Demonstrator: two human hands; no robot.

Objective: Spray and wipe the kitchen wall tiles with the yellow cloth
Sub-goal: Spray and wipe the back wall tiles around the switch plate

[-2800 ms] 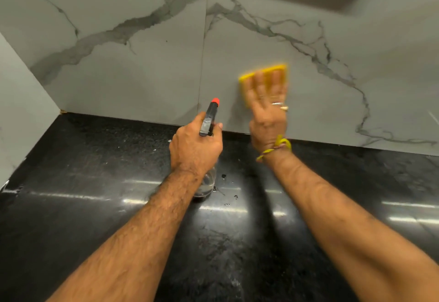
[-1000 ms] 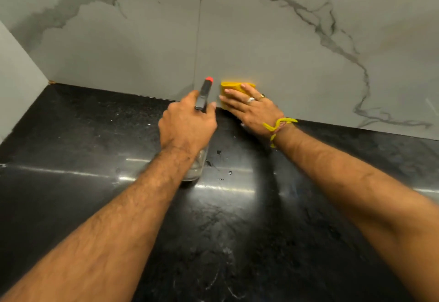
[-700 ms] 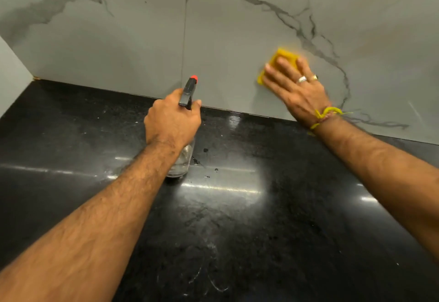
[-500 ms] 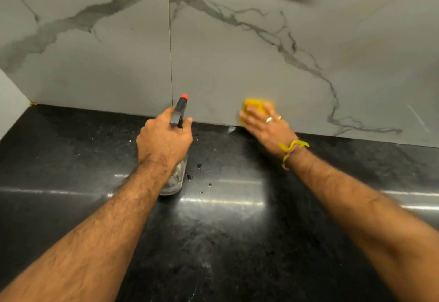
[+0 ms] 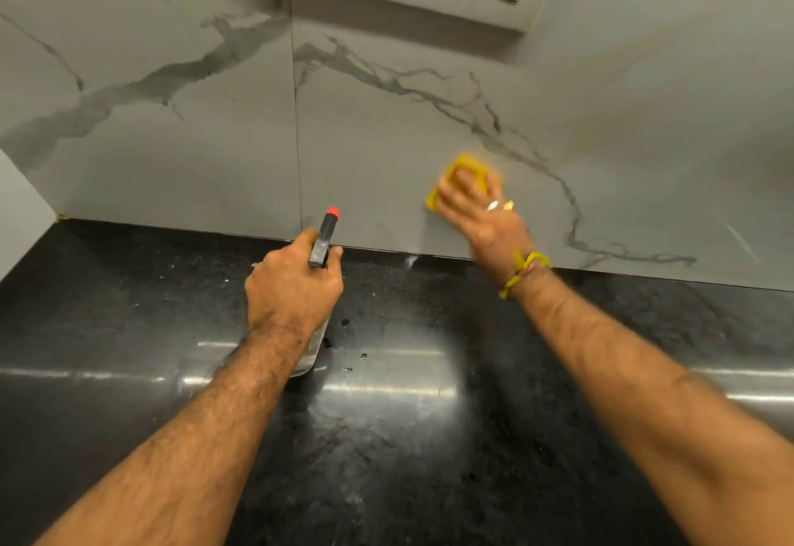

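Right hand (image 5: 479,212), grip flat and open, presses the folded yellow cloth (image 5: 459,174) to the grey-veined marble wall tile (image 5: 386,150) above the table's back edge; left hand (image 5: 292,288) grips the clear spray bottle (image 5: 324,236); advise even, overlapping strokes.

Your two arms, both extended forward.
Your left hand (image 5: 294,288) is curled into a grip; your right hand (image 5: 481,215) lies flat, fingers straight, wrist bent upward.

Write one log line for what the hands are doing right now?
right hand: presses yellow cloth flat on wall tile | left hand: grips spray bottle standing on counter
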